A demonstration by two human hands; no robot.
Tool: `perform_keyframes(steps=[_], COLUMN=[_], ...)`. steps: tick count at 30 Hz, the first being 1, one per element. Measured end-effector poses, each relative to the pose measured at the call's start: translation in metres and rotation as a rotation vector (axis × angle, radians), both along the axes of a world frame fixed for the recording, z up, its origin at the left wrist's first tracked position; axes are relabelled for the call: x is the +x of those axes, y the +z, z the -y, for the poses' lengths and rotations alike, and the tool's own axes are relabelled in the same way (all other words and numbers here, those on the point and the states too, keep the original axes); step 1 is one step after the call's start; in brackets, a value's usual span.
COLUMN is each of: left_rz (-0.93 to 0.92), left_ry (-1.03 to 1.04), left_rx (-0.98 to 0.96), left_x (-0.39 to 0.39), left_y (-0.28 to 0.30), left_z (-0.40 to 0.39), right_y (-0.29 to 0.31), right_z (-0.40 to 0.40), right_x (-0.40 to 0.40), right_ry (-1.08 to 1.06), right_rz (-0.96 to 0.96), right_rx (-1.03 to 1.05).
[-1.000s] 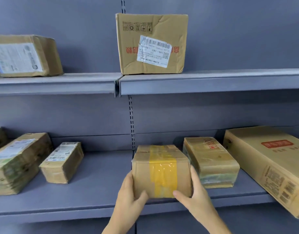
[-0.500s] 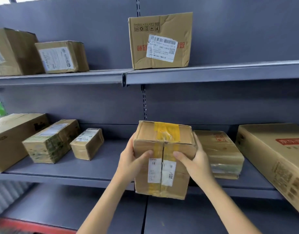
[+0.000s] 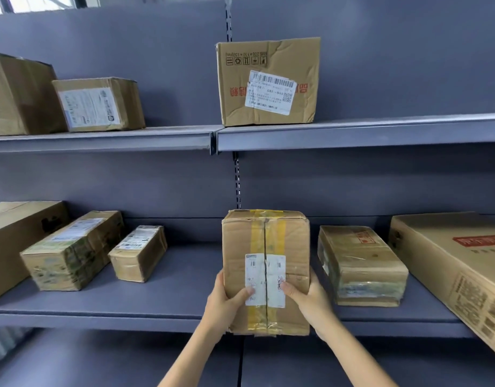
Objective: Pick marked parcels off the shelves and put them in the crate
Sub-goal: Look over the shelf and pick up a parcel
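A brown cardboard parcel (image 3: 285, 247) with yellow tape down its middle and a white shipping label on the face turned to me is held upright in front of the middle shelf (image 3: 162, 317). My left hand (image 3: 224, 305) grips its lower left side, thumb across the label. My right hand (image 3: 310, 300) grips the lower right side, thumb on the label too. The parcel is off the shelf, in the air. No crate is in view.
On the middle shelf lie a taped flat parcel (image 3: 360, 266) to the right, a large flat carton (image 3: 458, 269) beyond it, and three parcels at left (image 3: 138, 255). The upper shelf (image 3: 352, 132) carries a labelled box (image 3: 268, 82) and two boxes at left (image 3: 98, 103).
Both hands lifted the taped parcel off the middle shelf and tipped it up, so its labelled face now points at me. The view has pulled back from the shelves.
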State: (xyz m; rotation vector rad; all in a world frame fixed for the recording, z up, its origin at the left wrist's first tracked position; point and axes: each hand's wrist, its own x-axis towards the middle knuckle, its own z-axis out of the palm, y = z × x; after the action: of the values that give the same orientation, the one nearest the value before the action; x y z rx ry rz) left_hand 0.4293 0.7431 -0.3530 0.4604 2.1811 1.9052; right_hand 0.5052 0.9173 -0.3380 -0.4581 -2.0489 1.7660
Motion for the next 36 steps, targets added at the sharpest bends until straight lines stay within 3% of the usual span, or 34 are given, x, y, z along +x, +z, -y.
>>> perform_keyframes(steps=[7,12,19,25,33,36], left_rz=[0.105,0.086,-0.053,-0.147,-0.406,-0.560], left_ry=[-0.118,-0.201,0.009,0.058,0.118,0.154], left_rx=[0.041,0.108,0.274,0.174,-0.045,-0.165], left_x=[-0.003,-0.004,0.003,0.004,0.008,0.008], left_y=[-0.016,-0.014,0.004,0.015,0.031,0.031], left_z=[0.009,0.031,0.048,0.062,0.077,0.081], right_y=[-0.005,-0.005,-0.005,-0.020,-0.034,-0.036], right_z=[0.003,0.004,0.036,0.052,0.067,0.067], right_x=[0.003,0.008,0.008,0.013,0.012,0.010], right_ry=[-0.015,0.006,0.017,0.066,0.136,0.071], right_rz=[0.031,-0.040,-0.063,-0.021,0.075,0.051], right_rx=[-0.114,-0.363,-0.742,-0.830,-0.848,-0.882])
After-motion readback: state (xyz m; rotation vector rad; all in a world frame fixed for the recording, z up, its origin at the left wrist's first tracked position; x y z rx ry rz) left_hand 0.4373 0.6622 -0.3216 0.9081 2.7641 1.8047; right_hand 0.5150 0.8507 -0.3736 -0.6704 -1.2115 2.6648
